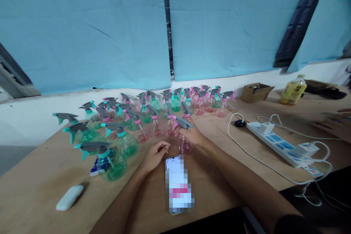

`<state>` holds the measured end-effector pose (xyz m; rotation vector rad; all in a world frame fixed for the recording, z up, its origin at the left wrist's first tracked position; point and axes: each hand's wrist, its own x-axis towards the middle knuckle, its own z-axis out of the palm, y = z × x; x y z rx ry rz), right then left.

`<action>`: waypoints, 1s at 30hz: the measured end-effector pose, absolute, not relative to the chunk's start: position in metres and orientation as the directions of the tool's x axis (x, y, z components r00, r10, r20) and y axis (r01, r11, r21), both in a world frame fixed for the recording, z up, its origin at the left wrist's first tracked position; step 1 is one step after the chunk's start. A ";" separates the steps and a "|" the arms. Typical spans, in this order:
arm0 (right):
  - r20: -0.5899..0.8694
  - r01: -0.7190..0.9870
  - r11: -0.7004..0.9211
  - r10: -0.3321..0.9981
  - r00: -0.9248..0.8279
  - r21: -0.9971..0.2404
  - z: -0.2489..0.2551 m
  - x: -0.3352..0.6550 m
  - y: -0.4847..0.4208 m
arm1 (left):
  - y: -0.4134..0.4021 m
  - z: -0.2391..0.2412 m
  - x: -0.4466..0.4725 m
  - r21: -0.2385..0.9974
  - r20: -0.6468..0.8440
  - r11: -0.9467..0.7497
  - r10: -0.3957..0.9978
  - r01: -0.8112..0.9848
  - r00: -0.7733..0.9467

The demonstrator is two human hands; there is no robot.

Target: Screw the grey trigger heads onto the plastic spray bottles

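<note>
My right hand [193,135] is wrapped round the neck of a clear pink spray bottle [185,147] with a grey and pink trigger head. The bottle stands upright on the table, just beyond a phone [179,186] with a lit, pixelated screen. Left of it, my left hand [155,155] rests with its fingers loosely curled, and nothing shows in them. Nearest that hand on its left are a green spray bottle [127,144] and, closer to me, another green spray bottle [115,164] with a turquoise trigger. Behind both hands several pink and green spray bottles [156,126] stand in rows.
A white earbud case [70,197] lies front left, and a blue packet [95,167] sits behind the nearest green bottle. To the right are a white power strip [274,142] with chargers and cables, a small cardboard box [256,93], a yellow-labelled bottle [293,91] and another person's hand [333,124].
</note>
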<state>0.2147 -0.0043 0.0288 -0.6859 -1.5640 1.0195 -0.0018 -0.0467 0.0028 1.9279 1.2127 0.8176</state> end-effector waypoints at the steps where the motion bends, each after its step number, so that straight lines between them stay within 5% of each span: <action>1: 0.467 -0.086 0.460 0.856 -0.220 -0.884 0.028 0.220 -0.007 | -0.047 0.003 -0.002 0.824 0.138 -0.307 0.924 0.477 0.356; 14: 0.511 0.123 0.496 0.845 0.159 -0.859 0.013 0.302 0.005 | -0.046 -0.001 -0.002 0.814 0.137 -0.333 0.906 0.475 0.400; 20: 0.666 0.415 0.526 0.646 0.373 -0.742 0.008 0.312 0.019 | -0.047 0.001 -0.001 0.818 0.138 -0.346 0.893 0.459 0.429; 25: 0.760 0.672 0.422 0.554 0.341 -0.609 -0.011 0.314 0.033 | -0.047 0.002 -0.001 0.824 0.127 -0.342 0.888 0.452 0.442; 30: 0.750 0.732 0.321 0.543 0.378 -0.601 -0.020 0.315 0.038 | -0.049 0.004 -0.002 0.832 0.101 -0.346 0.862 0.433 0.496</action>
